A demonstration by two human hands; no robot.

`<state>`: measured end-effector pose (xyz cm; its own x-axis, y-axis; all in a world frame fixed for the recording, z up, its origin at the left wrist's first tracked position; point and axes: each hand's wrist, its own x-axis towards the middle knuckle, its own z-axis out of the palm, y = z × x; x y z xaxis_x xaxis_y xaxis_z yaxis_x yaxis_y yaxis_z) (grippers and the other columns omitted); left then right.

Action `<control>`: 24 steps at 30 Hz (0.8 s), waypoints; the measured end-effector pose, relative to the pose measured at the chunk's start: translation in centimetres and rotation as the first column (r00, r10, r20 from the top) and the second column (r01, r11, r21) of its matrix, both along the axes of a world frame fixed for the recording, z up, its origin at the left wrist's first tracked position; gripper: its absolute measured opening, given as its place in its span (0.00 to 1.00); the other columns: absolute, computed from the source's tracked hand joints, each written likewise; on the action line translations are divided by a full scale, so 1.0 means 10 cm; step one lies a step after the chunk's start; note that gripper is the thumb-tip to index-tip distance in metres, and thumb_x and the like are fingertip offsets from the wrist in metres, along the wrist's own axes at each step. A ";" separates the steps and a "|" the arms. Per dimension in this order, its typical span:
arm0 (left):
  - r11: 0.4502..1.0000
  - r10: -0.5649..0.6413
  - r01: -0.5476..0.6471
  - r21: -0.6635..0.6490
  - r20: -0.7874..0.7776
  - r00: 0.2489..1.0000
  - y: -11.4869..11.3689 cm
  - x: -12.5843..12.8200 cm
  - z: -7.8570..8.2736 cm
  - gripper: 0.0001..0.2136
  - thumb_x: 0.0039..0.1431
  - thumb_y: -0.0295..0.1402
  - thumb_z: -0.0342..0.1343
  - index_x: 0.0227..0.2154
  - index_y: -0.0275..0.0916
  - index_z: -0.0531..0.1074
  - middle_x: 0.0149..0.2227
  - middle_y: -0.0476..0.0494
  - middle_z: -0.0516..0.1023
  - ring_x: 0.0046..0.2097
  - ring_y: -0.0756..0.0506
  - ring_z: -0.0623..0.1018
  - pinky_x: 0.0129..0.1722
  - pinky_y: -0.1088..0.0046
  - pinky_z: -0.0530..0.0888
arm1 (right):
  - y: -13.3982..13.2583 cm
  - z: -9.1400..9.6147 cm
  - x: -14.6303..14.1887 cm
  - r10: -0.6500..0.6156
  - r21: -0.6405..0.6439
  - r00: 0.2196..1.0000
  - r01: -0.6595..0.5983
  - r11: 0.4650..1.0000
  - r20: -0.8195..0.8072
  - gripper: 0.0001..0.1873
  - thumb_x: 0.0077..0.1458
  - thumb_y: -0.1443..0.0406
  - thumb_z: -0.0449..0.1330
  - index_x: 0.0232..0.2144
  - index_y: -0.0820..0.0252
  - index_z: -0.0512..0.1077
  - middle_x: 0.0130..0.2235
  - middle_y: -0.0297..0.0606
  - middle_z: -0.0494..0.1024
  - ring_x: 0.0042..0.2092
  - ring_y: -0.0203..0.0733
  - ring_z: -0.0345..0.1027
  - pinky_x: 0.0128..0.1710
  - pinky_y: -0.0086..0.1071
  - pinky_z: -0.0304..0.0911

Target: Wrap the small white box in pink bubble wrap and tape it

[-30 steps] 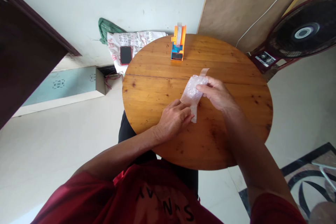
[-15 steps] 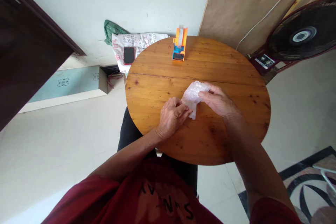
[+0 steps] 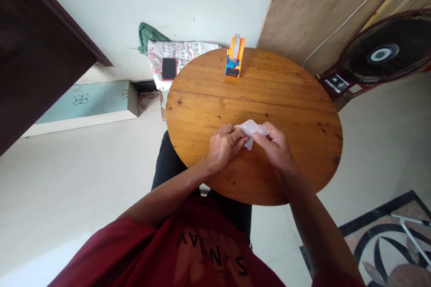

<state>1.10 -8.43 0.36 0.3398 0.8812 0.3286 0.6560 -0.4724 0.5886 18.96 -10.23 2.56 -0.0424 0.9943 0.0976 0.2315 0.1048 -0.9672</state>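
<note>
A small piece of translucent bubble wrap [image 3: 251,128] is held over the near half of the round wooden table [image 3: 296,85]. My left hand [image 3: 226,144] pinches its left end with thumb and fingers closed. On the right end, my right hand [image 3: 273,143] grips it between thumb and fingers. The wrap looks folded and crumpled; whether anything lies inside it cannot be made out. Beyond the hands, an orange and blue tape dispenser [image 3: 235,58] stands near the table's far edge.
A phone [image 3: 169,68] lies on a white printed sack [image 3: 156,60] left of the table, with a green bag [image 3: 150,36] behind. A large fan [image 3: 384,54] stands at the right. A wall [image 3: 215,0] rises beyond the table.
My right hand has come nearer to my left and lower, and the bubble wrap is folded smaller between them. The view has shifted slightly.
</note>
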 end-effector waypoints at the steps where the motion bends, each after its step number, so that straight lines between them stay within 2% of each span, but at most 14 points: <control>1: 1.000 -0.002 0.002 0.004 0.000 1.000 0.00 0.00 -0.01 0.11 0.67 0.40 0.56 0.35 0.41 0.80 0.32 0.46 0.74 0.35 0.49 0.73 0.34 0.74 0.68 | -0.04 -0.05 -0.03 -0.030 0.023 1.000 0.030 0.999 -0.005 0.15 0.58 0.53 0.64 0.28 0.54 0.68 0.29 0.29 0.68 0.31 0.36 0.59 0.34 0.32 0.57; 6: 0.994 -0.080 0.080 0.072 0.001 0.997 -0.03 -0.09 -0.05 0.10 0.68 0.37 0.54 0.36 0.40 0.80 0.33 0.45 0.75 0.36 0.48 0.74 0.36 0.74 0.69 | -0.06 -0.31 -0.09 -0.103 0.064 0.972 0.119 0.991 -0.210 0.21 0.51 0.47 0.66 0.25 0.53 0.64 0.28 0.30 0.67 0.35 0.40 0.66 0.41 0.36 0.64; 8: 0.981 -0.128 0.130 0.144 -0.023 0.991 -0.06 -0.15 -0.06 0.10 0.65 0.38 0.57 0.41 0.40 0.80 0.35 0.44 0.76 0.38 0.46 0.75 0.39 0.71 0.71 | -0.01 -0.35 -0.07 -0.089 0.033 0.960 0.101 0.994 -0.265 0.22 0.49 0.47 0.68 0.25 0.53 0.63 0.27 0.29 0.67 0.35 0.41 0.67 0.42 0.38 0.66; 11: 0.959 -0.156 0.172 0.225 -0.085 0.984 -0.10 -0.22 -0.08 0.14 0.64 0.42 0.58 0.47 0.40 0.78 0.37 0.42 0.76 0.41 0.43 0.75 0.44 0.66 0.72 | 0.03 -0.32 -0.02 -0.055 -0.007 0.961 0.056 0.998 -0.270 0.21 0.48 0.48 0.69 0.26 0.52 0.64 0.28 0.29 0.71 0.37 0.43 0.71 0.44 0.40 0.69; 13: 0.957 -0.141 0.168 0.237 -0.124 0.982 -0.10 -0.23 -0.10 0.13 0.67 0.41 0.55 0.47 0.41 0.78 0.37 0.42 0.76 0.41 0.43 0.74 0.44 0.66 0.72 | 0.01 -0.26 0.01 -0.027 0.007 0.979 0.029 1.000 -0.202 0.20 0.50 0.49 0.68 0.26 0.52 0.65 0.31 0.31 0.76 0.43 0.47 0.74 0.50 0.44 0.69; 15: 0.960 -0.117 0.151 0.236 -0.154 0.981 -0.09 -0.22 -0.12 0.12 0.69 0.39 0.52 0.47 0.43 0.78 0.37 0.42 0.75 0.41 0.44 0.73 0.43 0.67 0.71 | -0.04 -0.18 0.02 0.009 0.045 0.997 -0.006 0.999 -0.071 0.16 0.54 0.51 0.66 0.28 0.52 0.69 0.40 0.35 0.82 0.53 0.50 0.74 0.57 0.48 0.65; 18: 0.965 -0.084 0.123 0.231 -0.170 0.982 -0.09 -0.19 -0.13 0.12 0.69 0.38 0.51 0.48 0.45 0.78 0.38 0.43 0.75 0.41 0.44 0.73 0.42 0.68 0.71 | -0.15 -0.08 0.01 0.029 0.120 0.992 -0.044 0.992 0.122 0.09 0.59 0.56 0.64 0.32 0.52 0.73 0.54 0.38 0.80 0.60 0.50 0.71 0.64 0.50 0.59; 21: 0.973 -0.071 0.102 0.209 -0.154 0.986 -0.10 -0.18 -0.13 0.11 0.69 0.37 0.52 0.46 0.44 0.78 0.38 0.43 0.75 0.41 0.44 0.72 0.42 0.69 0.70 | -0.23 -0.06 -0.01 0.008 0.235 0.967 -0.070 0.970 0.255 0.06 0.60 0.59 0.62 0.32 0.52 0.73 0.54 0.38 0.81 0.60 0.49 0.71 0.66 0.52 0.56; 24: 0.975 -0.053 0.080 0.207 -0.134 0.990 -0.12 -0.17 -0.14 0.09 0.68 0.35 0.53 0.40 0.41 0.78 0.38 0.43 0.75 0.41 0.45 0.73 0.41 0.69 0.70 | -0.25 -0.09 -0.04 -0.006 0.355 0.928 -0.137 0.925 0.373 0.05 0.60 0.62 0.62 0.31 0.52 0.72 0.52 0.39 0.82 0.59 0.49 0.72 0.67 0.53 0.57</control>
